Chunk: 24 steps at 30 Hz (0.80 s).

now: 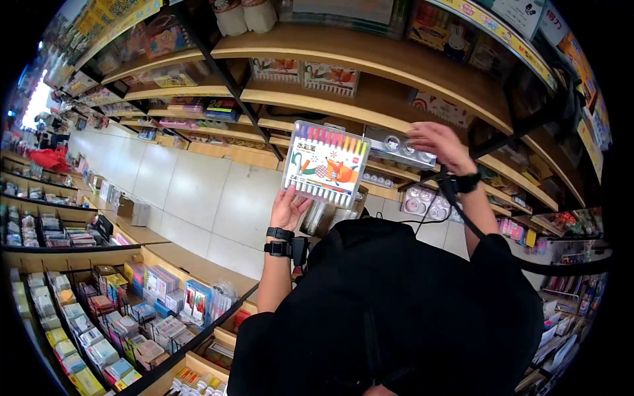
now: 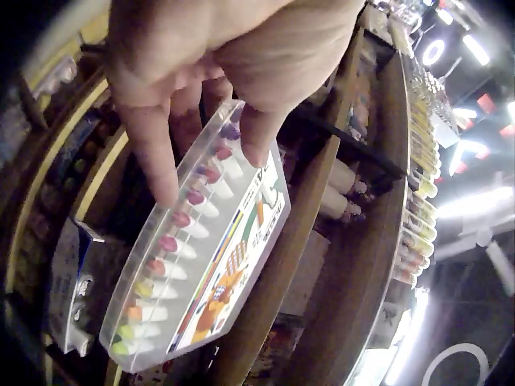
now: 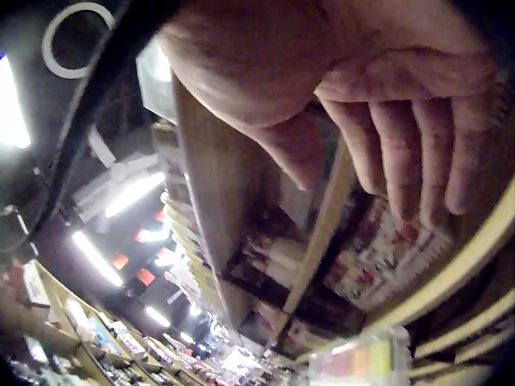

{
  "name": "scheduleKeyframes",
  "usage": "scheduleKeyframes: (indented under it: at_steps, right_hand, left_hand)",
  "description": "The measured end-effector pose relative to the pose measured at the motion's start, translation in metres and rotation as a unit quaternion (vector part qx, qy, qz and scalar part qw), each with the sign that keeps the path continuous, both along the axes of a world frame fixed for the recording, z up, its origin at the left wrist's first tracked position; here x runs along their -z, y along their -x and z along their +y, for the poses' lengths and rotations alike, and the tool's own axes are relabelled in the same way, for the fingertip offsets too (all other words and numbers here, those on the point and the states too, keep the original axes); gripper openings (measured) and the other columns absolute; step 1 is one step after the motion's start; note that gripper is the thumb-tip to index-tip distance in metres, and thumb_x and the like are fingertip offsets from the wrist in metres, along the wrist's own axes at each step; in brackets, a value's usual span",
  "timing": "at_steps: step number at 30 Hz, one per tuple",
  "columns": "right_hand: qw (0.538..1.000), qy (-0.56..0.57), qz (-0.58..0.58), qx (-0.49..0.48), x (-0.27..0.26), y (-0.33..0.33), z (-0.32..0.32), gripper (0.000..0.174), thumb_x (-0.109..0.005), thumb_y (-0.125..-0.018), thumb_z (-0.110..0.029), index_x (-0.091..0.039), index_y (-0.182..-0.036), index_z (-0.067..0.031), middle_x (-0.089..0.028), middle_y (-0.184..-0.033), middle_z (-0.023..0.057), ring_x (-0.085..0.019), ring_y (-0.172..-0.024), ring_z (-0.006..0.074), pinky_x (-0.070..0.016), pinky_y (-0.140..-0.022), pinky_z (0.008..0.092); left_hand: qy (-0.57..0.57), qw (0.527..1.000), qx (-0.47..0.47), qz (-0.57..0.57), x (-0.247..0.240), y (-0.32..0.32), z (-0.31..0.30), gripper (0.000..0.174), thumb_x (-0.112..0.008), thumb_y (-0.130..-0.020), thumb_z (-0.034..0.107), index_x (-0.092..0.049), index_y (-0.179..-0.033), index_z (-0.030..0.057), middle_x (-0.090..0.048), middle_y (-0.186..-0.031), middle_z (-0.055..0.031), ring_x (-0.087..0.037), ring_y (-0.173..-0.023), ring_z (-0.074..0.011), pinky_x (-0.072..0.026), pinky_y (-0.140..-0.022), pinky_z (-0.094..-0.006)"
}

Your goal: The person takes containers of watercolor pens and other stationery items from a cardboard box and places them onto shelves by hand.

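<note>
In the head view my left hand (image 1: 288, 210) grips a clear plastic case of watercolour markers (image 1: 327, 162) by its lower left corner. The printed front, with an orange fox, faces up towards me, and coloured tips run along one edge. From the left wrist, the thumb lies over the front of the marker case (image 2: 213, 249) and the fingers are behind it. My right hand (image 1: 441, 146) is held apart from the case, to its right before the shelves. Its fingers (image 3: 394, 153) are loosely extended with nothing in them; the case's edge shows below.
Wooden shelves (image 1: 370, 56) rise in front, with two similar marker cases (image 1: 330, 78) on one of them. Clear-lidded boxes (image 1: 399, 146) sit near the right hand. A display counter of small packs (image 1: 152, 310) stands at lower left beside the tiled floor (image 1: 198, 191). A black cable (image 1: 475, 231) hangs by the right arm.
</note>
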State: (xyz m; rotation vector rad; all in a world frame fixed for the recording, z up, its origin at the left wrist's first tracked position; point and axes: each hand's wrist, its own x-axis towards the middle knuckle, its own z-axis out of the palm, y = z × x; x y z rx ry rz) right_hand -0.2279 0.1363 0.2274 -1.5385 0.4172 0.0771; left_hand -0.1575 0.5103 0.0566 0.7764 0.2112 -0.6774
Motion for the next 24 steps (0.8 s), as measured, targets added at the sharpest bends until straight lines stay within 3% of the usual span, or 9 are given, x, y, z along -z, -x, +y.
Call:
scheduleKeyframes:
  at_steps: [6, 7, 10, 12, 13, 15, 16, 18, 24]
  right_hand:
    - [0.940, 0.031, -0.336, 0.039, -0.113, 0.069, -0.021, 0.034, -0.042, -0.092, -0.027, -0.050, -0.114, -0.0008, -0.057, -0.108, 0.0152, -0.056, -0.099, 0.0254, -0.0435, -0.089, 0.0360]
    - [0.904, -0.054, -0.417, 0.075, -0.119, 0.084, -0.022, 0.035, -0.042, -0.092, -0.030, -0.053, -0.111, -0.0024, -0.057, -0.104, 0.0129, -0.054, -0.098, 0.0236, -0.0402, -0.092, 0.0365]
    - [0.803, -0.230, -0.545, -0.070, -0.132, 0.090, -0.042, 0.033, -0.047, -0.090, -0.032, -0.057, -0.102, -0.0033, -0.056, -0.091, 0.0057, -0.051, -0.092, 0.0169, -0.0409, -0.086, 0.0332]
    - [0.848, -0.260, -0.461, 0.009, -0.094, 0.076, -0.061, 0.031, -0.049, -0.089, -0.030, -0.057, -0.103, -0.0030, -0.058, -0.092, 0.0070, -0.053, -0.090, 0.0178, -0.0424, -0.082, 0.0310]
    - [0.936, -0.057, -0.298, 0.176, -0.073, 0.061, -0.050, 0.030, -0.050, -0.088, -0.027, -0.056, -0.105, -0.0028, -0.060, -0.091, 0.0092, -0.055, -0.088, 0.0188, -0.0438, -0.079, 0.0291]
    - [0.959, 0.208, -0.192, 0.015, -0.009, 0.029, -0.033, 0.033, -0.055, -0.085, -0.025, -0.054, -0.110, -0.0045, -0.061, -0.096, 0.0103, -0.057, -0.086, 0.0183, -0.0447, -0.079, 0.0282]
    - [0.988, 0.152, 0.025, -0.016, 0.012, 0.019, -0.013, 0.037, -0.058, -0.083, -0.028, -0.053, -0.113, -0.0055, -0.060, -0.100, 0.0099, -0.058, -0.086, 0.0175, -0.0460, -0.076, 0.0266]
    - [0.986, 0.022, 0.115, -0.122, 0.083, 0.009, 0.001, 0.052, -0.063, -0.081, -0.022, -0.042, -0.123, 0.0013, -0.057, -0.103, 0.0091, -0.057, -0.089, 0.0140, -0.0504, -0.068, 0.0240]
    - [0.988, -0.082, 0.122, -0.057, 0.104, -0.003, 0.051, 0.034, -0.064, -0.081, -0.017, -0.051, -0.110, -0.0058, -0.060, -0.097, -0.0005, -0.058, -0.078, 0.0044, -0.0484, -0.058, 0.0171]
  left_hand:
    - [-0.023, 0.998, -0.057, 0.008, 0.004, 0.000, -0.001, 0.036, -0.057, -0.086, 0.023, -0.044, -0.116, 0.0069, -0.052, -0.112, -0.0101, -0.053, -0.100, -0.0276, -0.0482, -0.085, -0.0373]
    - [-0.025, 0.998, -0.064, 0.012, 0.004, -0.001, -0.002, 0.034, -0.057, -0.086, 0.022, -0.044, -0.115, 0.0075, -0.052, -0.111, -0.0090, -0.054, -0.100, -0.0275, -0.0485, -0.084, -0.0377]
    - [-0.031, 0.996, -0.080, 0.022, -0.001, -0.004, -0.006, 0.032, -0.057, -0.086, 0.020, -0.045, -0.114, 0.0080, -0.051, -0.113, -0.0087, -0.054, -0.101, -0.0284, -0.0481, -0.085, -0.0397]
    - [-0.005, 0.996, -0.085, 0.035, 0.001, -0.003, -0.010, 0.033, -0.058, -0.086, 0.019, -0.045, -0.114, 0.0086, -0.053, -0.110, -0.0087, -0.054, -0.101, -0.0279, -0.0486, -0.085, -0.0398]
    - [-0.004, 0.996, -0.082, 0.035, 0.003, -0.003, -0.013, 0.033, -0.058, -0.086, 0.019, -0.045, -0.114, 0.0086, -0.053, -0.110, -0.0087, -0.054, -0.101, -0.0279, -0.0486, -0.085, -0.0398]
    - [0.033, 0.998, -0.049, 0.034, 0.006, -0.006, -0.023, 0.032, -0.058, -0.085, 0.018, -0.044, -0.113, 0.0089, -0.055, -0.107, -0.0084, -0.056, -0.098, -0.0266, -0.0490, -0.084, -0.0397]
    - [0.039, 0.997, -0.049, 0.035, 0.007, -0.004, -0.030, 0.032, -0.058, -0.085, 0.018, -0.044, -0.113, 0.0089, -0.055, -0.107, -0.0084, -0.056, -0.098, -0.0266, -0.0490, -0.084, -0.0397]
    - [0.041, 0.998, -0.016, 0.035, 0.005, -0.006, -0.047, 0.030, -0.057, -0.086, 0.018, -0.045, -0.112, 0.0094, -0.057, -0.105, -0.0074, -0.057, -0.095, -0.0251, -0.0491, -0.083, -0.0391]
    - [0.042, 0.999, 0.023, 0.027, 0.001, 0.003, -0.082, 0.029, -0.055, -0.087, 0.019, -0.045, -0.112, 0.0089, -0.054, -0.111, -0.0074, -0.055, -0.100, -0.0235, -0.0470, -0.087, -0.0393]
